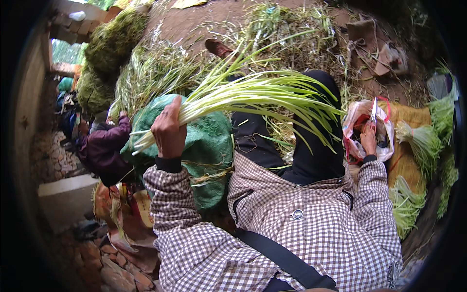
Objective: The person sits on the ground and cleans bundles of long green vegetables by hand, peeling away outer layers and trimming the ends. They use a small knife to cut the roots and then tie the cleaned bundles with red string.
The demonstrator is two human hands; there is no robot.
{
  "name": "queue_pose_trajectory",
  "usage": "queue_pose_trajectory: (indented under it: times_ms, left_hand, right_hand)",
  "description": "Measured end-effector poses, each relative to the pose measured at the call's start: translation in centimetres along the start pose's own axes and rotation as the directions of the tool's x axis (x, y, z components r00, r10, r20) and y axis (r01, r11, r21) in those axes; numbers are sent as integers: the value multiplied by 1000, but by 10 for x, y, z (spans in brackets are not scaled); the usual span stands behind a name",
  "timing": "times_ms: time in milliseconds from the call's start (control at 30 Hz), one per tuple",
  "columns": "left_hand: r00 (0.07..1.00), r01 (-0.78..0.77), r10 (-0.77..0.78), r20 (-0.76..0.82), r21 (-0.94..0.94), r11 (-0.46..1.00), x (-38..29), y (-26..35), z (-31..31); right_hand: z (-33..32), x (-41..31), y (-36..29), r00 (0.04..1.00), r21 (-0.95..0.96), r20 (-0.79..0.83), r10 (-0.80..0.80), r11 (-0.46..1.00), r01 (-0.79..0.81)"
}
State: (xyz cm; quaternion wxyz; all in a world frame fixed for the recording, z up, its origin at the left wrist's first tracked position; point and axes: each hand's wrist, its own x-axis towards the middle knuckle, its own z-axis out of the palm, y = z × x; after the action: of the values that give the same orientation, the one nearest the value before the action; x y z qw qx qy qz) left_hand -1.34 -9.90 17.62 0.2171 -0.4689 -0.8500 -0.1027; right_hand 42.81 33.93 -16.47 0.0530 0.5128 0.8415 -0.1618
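My left hand (169, 127) is closed around the pale stems of a bunch of long green-and-white leafy stalks (248, 96), whose green ends droop to the right over my knees. Beneath it sits a green mesh sack (211, 146). At the right, my right hand (369, 138) grips scissors (374, 111) by their handles, blades pointing away from me. It is over the mouth of a white plastic bag (388, 140) with red inside. A tied bunch of stalks (419, 137) lies on a yellow woven sack (396, 171) to the right.
Heaps of loose stalks and trimmings (292, 33) cover the earth floor ahead. A person in a purple jacket (105, 148) sits at the left, near a concrete block (67, 193). More bunches (405, 208) lie at the right. Broken bricks (116, 273) are at the lower left.
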Motion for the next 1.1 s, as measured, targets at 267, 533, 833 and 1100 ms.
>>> queue_pose_trajectory:
  times_ms: [267, 533, 833, 1100]
  left_hand:
    - [984, 7, -19, 178, 65, 998, 13, -2, 8]
    - [939, -161, 162, 302, -28, 986, 38, 64, 40]
    - [904, -340, 378, 201, -201, 919, 33, 95, 50]
    - [905, 362, -226, 360, -373, 855, -46, -35, 49]
  right_hand:
    - [-12, 12, 40, 920, 264, -311, -237, 909, 324]
    - [-283, -80, -270, 721, 655, -455, -523, 352, 669]
    - [-184, -110, -363, 511, 380, -58, -858, 454, 806]
    - [-208, -104, -343, 571, 841, 334, -750, 511, 179]
